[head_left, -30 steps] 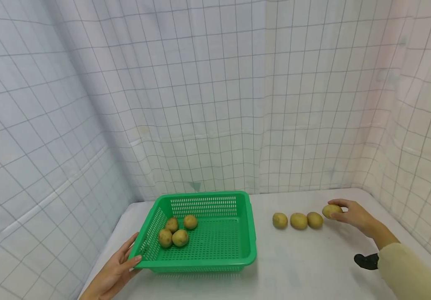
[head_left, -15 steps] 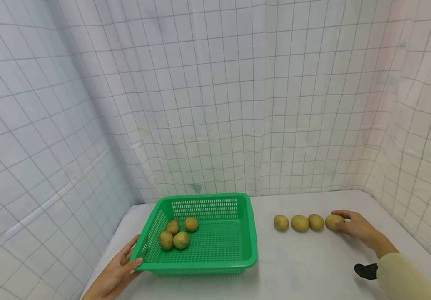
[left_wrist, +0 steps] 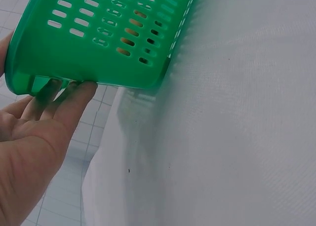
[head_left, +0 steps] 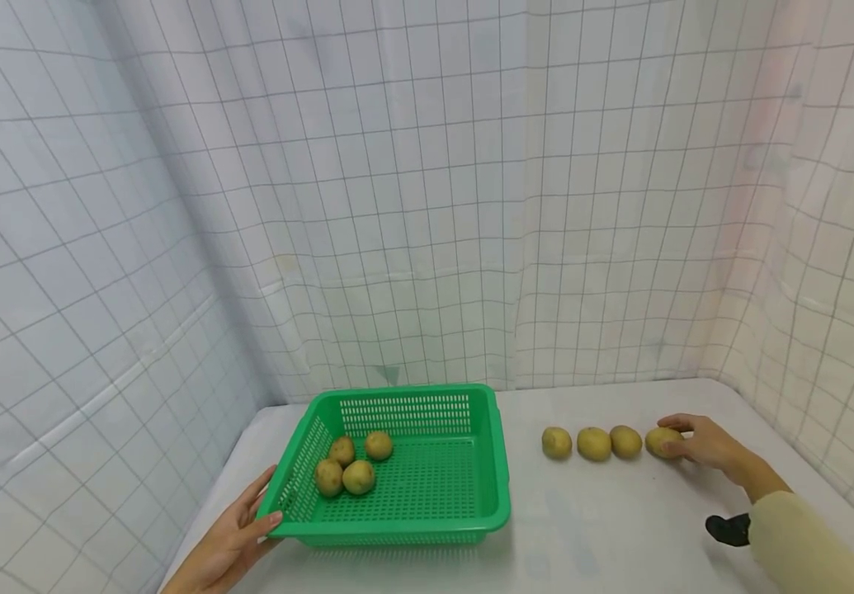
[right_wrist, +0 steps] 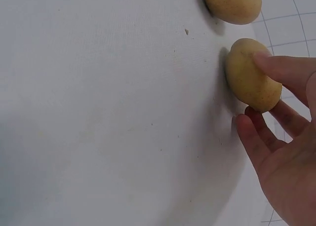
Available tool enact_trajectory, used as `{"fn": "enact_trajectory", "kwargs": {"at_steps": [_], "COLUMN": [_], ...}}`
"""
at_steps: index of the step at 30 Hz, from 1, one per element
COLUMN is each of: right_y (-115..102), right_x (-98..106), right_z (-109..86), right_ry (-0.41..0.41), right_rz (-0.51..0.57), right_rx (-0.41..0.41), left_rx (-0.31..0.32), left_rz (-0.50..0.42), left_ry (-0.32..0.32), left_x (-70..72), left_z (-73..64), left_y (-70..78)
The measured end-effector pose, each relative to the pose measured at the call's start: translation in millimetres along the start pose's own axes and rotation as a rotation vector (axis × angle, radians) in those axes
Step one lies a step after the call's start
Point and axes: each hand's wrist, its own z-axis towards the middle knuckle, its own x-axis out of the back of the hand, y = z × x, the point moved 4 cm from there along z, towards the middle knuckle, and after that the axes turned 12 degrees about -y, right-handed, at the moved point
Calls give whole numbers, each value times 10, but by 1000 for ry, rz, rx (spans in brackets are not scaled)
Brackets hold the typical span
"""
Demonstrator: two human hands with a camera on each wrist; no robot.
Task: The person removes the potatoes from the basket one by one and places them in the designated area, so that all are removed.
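Okay, your right hand point(head_left: 710, 446), pinching the end potato point(right_wrist: 246, 77), just lined it up as fourth; left hand point(head_left: 228, 538) grips the perforated basket point(head_left: 397, 529).

A wrinkly white back wall point(head_left: 412, 206) with gray squares stands at 12 o'clock, matching side walls point(head_left: 63, 247) at 9 and 3, a white table point(head_left: 590, 532) at 6

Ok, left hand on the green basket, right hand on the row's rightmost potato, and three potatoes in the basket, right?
Not three: the head view shows four potatoes in the green basket. The left hand is on it and the right hand on the rightmost potato.
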Motion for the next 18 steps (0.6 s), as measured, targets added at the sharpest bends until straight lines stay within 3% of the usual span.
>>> {"fn": "enact_trajectory", "kwargs": {"at_steps": [7, 18], "right_y": [-65, -143], "right_x": [87, 175], "right_z": [-15, -22], "right_ry": [1, -6], "right_rz": [-29, -43], "right_rx": [20, 47], "left_rx": [22, -2], "left_rz": [18, 8], "left_ry": [44, -4], "left_x": [-5, -13], "left_z": [1, -4], "left_y": [2, 7]}}
